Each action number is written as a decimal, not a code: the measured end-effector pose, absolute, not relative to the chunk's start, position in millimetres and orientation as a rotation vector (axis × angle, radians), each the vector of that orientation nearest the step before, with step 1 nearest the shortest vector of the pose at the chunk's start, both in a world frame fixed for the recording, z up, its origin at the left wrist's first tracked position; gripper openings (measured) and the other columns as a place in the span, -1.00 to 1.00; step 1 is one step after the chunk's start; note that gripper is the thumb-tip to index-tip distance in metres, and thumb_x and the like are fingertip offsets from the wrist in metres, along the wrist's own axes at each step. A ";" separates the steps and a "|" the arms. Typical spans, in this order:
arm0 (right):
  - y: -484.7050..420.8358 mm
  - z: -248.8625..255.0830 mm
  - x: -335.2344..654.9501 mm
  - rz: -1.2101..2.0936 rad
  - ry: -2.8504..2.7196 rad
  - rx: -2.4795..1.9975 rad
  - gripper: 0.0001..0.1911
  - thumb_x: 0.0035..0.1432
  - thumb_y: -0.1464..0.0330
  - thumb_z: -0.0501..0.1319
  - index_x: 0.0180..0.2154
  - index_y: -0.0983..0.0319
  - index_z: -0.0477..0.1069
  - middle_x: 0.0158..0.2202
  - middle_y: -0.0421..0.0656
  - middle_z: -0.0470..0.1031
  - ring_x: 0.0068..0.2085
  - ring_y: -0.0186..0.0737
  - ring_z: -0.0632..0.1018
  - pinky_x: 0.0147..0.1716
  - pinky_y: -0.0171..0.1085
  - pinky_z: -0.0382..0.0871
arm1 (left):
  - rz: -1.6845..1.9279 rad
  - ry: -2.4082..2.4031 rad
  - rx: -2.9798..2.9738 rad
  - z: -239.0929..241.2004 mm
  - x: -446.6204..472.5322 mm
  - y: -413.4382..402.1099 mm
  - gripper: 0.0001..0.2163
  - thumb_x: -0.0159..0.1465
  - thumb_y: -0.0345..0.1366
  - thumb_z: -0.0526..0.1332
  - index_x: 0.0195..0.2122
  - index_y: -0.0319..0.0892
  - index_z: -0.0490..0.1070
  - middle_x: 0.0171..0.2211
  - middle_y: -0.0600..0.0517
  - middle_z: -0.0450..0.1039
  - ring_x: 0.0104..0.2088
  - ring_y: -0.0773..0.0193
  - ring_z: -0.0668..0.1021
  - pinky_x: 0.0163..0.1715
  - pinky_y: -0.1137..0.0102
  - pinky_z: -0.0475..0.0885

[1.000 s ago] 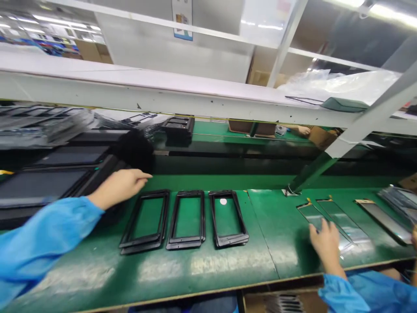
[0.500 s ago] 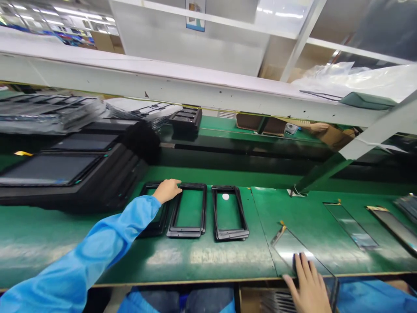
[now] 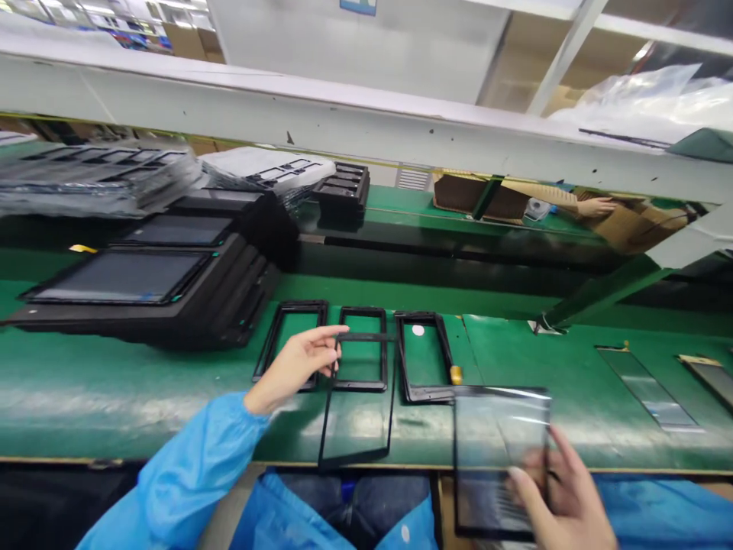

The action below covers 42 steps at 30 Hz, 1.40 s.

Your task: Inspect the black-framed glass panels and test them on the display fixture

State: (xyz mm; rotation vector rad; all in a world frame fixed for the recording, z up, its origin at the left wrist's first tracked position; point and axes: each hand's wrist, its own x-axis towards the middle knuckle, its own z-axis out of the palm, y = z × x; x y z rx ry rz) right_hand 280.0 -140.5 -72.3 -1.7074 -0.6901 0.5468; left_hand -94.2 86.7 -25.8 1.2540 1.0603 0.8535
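In my left hand (image 3: pixel 293 368) is a thin black rectangular frame (image 3: pixel 358 458), pinched at its upper left corner and raised over the bench's front. My right hand (image 3: pixel 564 489) grips a glass touch panel (image 3: pixel 495 435) by its right edge, thumb on its face. The panel has a black border, and an orange flex cable (image 3: pixel 456 374) sticks up from its top left. Behind the raised frame lie more black frames in three groups: a left group (image 3: pixel 273 336), a middle frame (image 3: pixel 384 355) partly seen through the held one, and a right group (image 3: pixel 443 344).
Stacked black trays (image 3: pixel 223 305) with dark screens stand at left on the green bench (image 3: pixel 172 382). Two glass panels (image 3: pixel 647 386) (image 3: pixel 710 382) lie at right, near a slanted post (image 3: pixel 601 294). A white shelf beam (image 3: pixel 366 114) crosses above; another person's hand (image 3: pixel 595 206) shows beyond.
My left hand has lifted a black frame from the middle group and brought it nearer. My right hand has picked the glass panel up off the bench and tilted it upright.
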 end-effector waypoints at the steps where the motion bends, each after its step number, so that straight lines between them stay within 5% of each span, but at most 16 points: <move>1: -131.3 -68.5 257.0 0.764 -0.672 -1.639 -0.15 -0.13 0.20 0.58 0.24 -0.12 0.48 -0.29 -0.14 0.61 -0.48 0.01 0.65 -0.50 -0.04 0.65 | 0.842 1.022 1.230 -27.8 -91.6 76.3 -0.50 0.17 -0.21 0.45 0.16 -0.15 0.58 -0.33 0.04 0.54 -0.42 0.29 0.60 -0.44 0.41 0.55; 7: -97.4 -67.4 170.8 1.165 -0.670 -1.360 -0.35 0.04 0.24 0.52 0.19 -0.05 0.54 -0.30 -0.26 0.51 -0.59 -0.29 0.56 -0.65 -0.31 0.45 | 0.863 0.916 1.177 -35.5 -82.4 35.8 -0.60 0.22 -0.31 0.45 0.11 -0.12 0.65 -0.33 0.00 0.60 -0.36 0.28 0.59 -0.40 0.46 0.56; 20: -101.5 -70.1 160.5 1.214 -0.685 -1.369 -0.36 0.17 0.22 0.47 0.26 -0.11 0.44 -0.25 -0.30 0.49 -0.55 -0.35 0.57 -0.61 -0.37 0.42 | 0.969 0.921 1.220 -20.6 -81.1 13.1 -0.67 0.21 -0.40 0.42 -0.01 0.00 0.73 -0.26 0.02 0.53 -0.30 0.26 0.62 -0.29 0.42 0.63; 24: -102.8 -62.1 150.4 1.123 -0.674 -1.392 -0.34 0.13 0.25 0.49 0.26 -0.05 0.45 -0.25 -0.29 0.48 -0.50 -0.35 0.56 -0.53 -0.36 0.51 | 0.956 0.913 1.125 -17.0 -77.3 9.8 -0.65 0.18 -0.43 0.44 0.01 -0.06 0.72 -0.34 0.02 0.57 -0.40 0.31 0.61 -0.39 0.47 0.61; 31: -107.1 -59.2 134.2 1.053 -0.590 -1.434 -0.19 0.05 0.28 0.52 0.31 -0.09 0.38 -0.24 -0.31 0.53 -0.42 -0.33 0.57 -0.42 -0.34 0.56 | 0.926 0.875 0.982 -21.5 -72.8 8.5 -0.60 0.14 -0.33 0.51 0.05 -0.10 0.69 -0.40 0.04 0.57 -0.44 0.32 0.58 -0.47 0.50 0.58; 42: -108.8 -61.9 133.5 1.046 -0.628 -1.438 -0.28 0.14 0.25 0.48 0.31 -0.10 0.39 -0.20 -0.28 0.50 -0.41 -0.34 0.55 -0.37 -0.31 0.58 | 0.921 0.920 0.936 -31.6 -71.9 4.6 -0.53 0.15 -0.21 0.54 0.09 -0.15 0.65 -0.36 -0.02 0.58 -0.40 0.25 0.62 -0.48 0.46 0.59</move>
